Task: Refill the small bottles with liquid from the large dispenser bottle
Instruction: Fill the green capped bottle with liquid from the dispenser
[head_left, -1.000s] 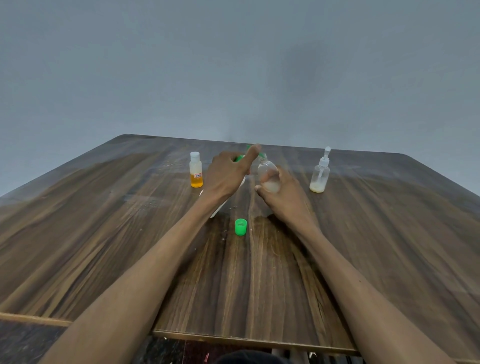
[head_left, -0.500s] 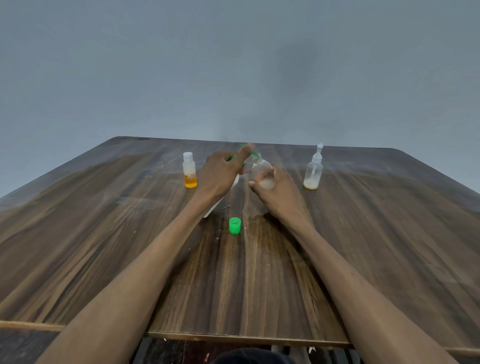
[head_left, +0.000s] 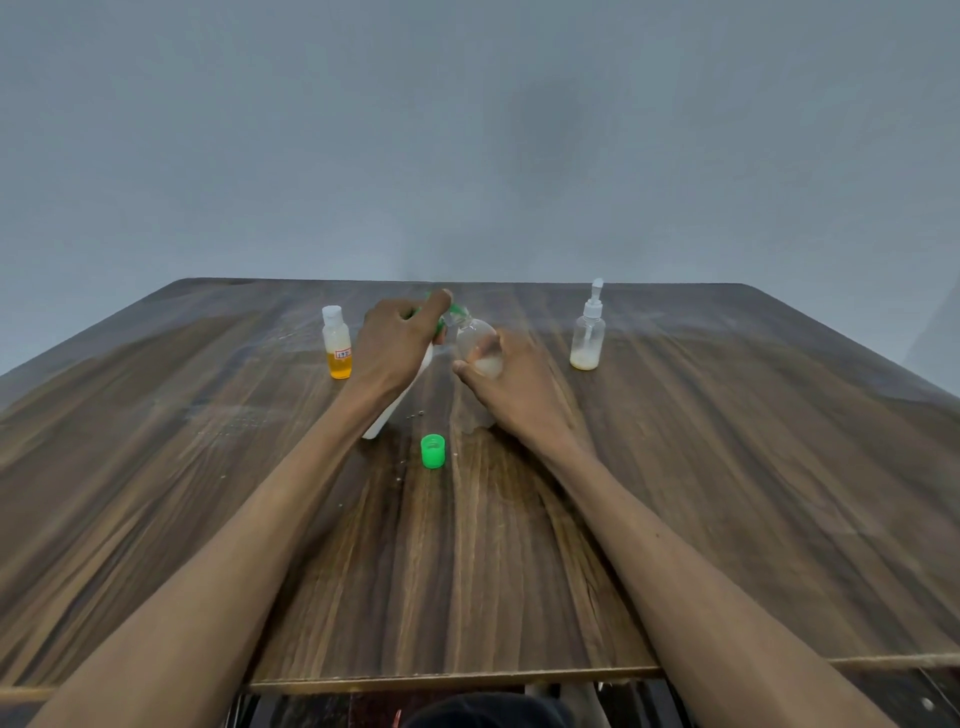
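- The wooden table (head_left: 727, 493) fills the lower half of the view, with dark and light brown grain, and a plain grey wall (head_left: 467, 130) stands behind its far edge.
- The left hand (head_left: 395, 345) is at the far middle of the table and is wrapped around the large dispenser bottle (head_left: 397, 400), a white bottle that is tilted, with its base low and near the table and its green top (head_left: 451, 313) pointing to the right. The index finger lies stretched over that green top.
- The right hand (head_left: 511, 384) is just to the right of the left hand, and its fingers are curled around a small clear bottle (head_left: 480, 343). This bottle leans to the left, its open neck meets the green top of the large one, and some whitish liquid sits in its lower part.
- A small pump bottle (head_left: 588, 335) stands upright at the far right, well apart from the hands, with a little cream liquid at the bottom.
- A small bottle with orange liquid (head_left: 337, 351) and a white cap stands upright just left of the left hand.
- A green cap (head_left: 432, 451) rests on the table, nearer than both hands and between the two forearms.
- Some tiny dark beads or drops (head_left: 415, 414) lie beside the base of the large bottle; I cannot tell what they are.
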